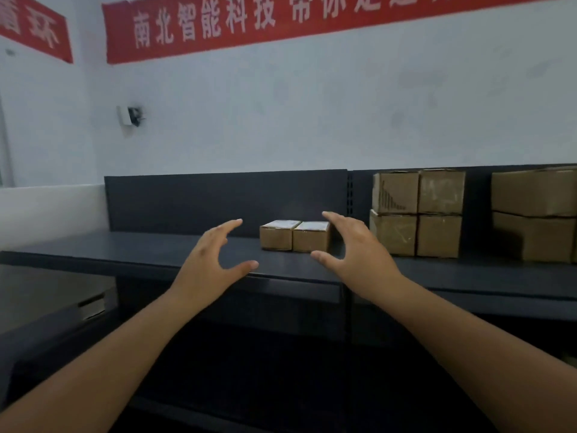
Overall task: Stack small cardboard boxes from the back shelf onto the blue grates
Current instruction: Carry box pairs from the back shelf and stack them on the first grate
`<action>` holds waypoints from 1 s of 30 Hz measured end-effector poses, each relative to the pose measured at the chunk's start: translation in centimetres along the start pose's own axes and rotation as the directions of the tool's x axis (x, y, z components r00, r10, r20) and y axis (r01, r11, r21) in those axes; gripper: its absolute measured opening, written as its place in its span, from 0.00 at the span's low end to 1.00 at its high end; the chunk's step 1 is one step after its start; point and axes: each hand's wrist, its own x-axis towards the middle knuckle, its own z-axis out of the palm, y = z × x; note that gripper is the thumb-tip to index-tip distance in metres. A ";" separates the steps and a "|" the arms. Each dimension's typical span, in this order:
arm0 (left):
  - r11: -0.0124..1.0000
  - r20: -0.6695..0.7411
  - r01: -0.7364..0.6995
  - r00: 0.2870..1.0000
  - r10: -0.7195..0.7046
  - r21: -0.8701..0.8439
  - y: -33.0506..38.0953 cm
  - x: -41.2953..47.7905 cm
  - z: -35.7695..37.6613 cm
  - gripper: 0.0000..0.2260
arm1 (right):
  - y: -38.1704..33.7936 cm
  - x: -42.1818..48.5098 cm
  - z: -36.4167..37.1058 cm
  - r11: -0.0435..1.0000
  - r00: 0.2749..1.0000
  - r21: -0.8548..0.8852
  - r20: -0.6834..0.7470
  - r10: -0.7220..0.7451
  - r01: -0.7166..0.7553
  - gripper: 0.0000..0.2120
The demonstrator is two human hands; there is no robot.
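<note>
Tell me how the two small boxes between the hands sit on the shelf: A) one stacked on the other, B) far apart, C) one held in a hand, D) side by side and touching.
D: the two small boxes stand side by side, touching, on the shelf; both hands are open and hold nothing.

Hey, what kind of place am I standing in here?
Probably a stockroom or small warehouse: dark metal shelving holds plain brown cardboard boxes, and a red banner with white Chinese characters hangs on the bare white wall.
</note>
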 end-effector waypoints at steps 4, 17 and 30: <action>0.999 0.172 0.031 0.984 -0.036 0.031 -3.5 6.4 1.9 0.39 | 1.7 5.2 2.3 0.994 0.993 -0.050 0.058 0.102 -0.099 0.35; 0.987 0.477 0.018 0.874 -0.092 0.158 -8.1 16.7 8.4 0.31 | 6.1 12.3 8.1 0.927 0.895 -0.213 0.266 0.359 -0.308 0.33; 0.991 0.126 0.059 0.991 -0.044 -0.122 -2.6 8.4 1.8 0.22 | 0.8 5.1 3.8 0.962 0.990 0.234 0.020 0.142 -0.142 0.24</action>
